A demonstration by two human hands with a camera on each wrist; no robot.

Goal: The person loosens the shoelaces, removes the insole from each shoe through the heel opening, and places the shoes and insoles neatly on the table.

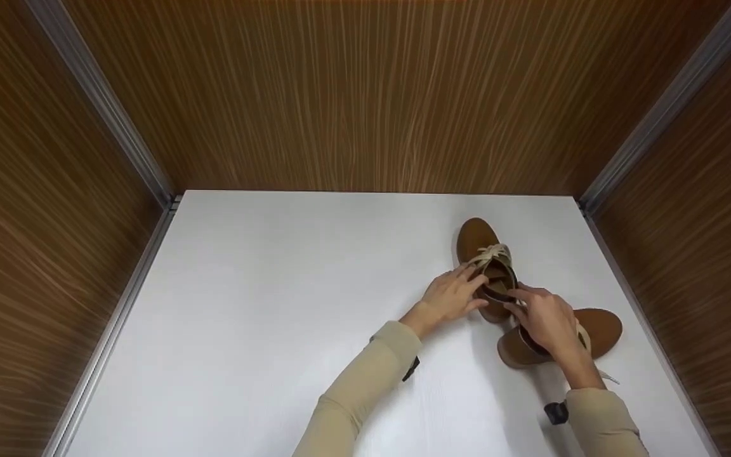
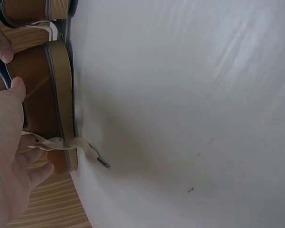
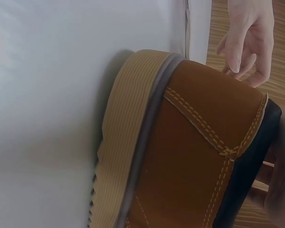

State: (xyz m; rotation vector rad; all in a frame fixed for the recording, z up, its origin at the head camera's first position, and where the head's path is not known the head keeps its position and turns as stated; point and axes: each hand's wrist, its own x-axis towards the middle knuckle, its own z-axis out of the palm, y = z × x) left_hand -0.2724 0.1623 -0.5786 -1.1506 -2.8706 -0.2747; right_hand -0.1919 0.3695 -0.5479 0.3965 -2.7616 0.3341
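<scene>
- Fingers of the right hand (image 1: 549,320): thumb and a finger clamped on the heel rim of the far shoe (image 1: 476,238).
- Left hand (image 1: 448,295): fingers apart, loosely bent, along the far shoe's left side by the mouth. No firm grip visible.
- Far shoe: upright on the right half of the white table (image 1: 276,304), toe to the far side, slightly left.
- Near shoe (image 1: 601,333): nearer and to the right, toe right, partly under the right hand and forearm.
- Step in hand, my read: steadying or shifting the far shoe by its collar, maybe setting the pair in order.
- Next move calls for: left fingers closing on the collar or side, right pinch kept light so the heel doesn't fold. Watch for the right forearm knocking the near shoe.
- Left wrist view only: a loose lace (image 2: 88,146) runs past the left fingers down to the table, metal tip (image 2: 103,163) plain. Can't tell if those fingers hold it.
- Right wrist view only: near shoe's ridged, notched sole (image 3: 128,109) and double heel stitching. Near shoe blocks the far shoe there, so the pinch can't be checked from that side.
</scene>
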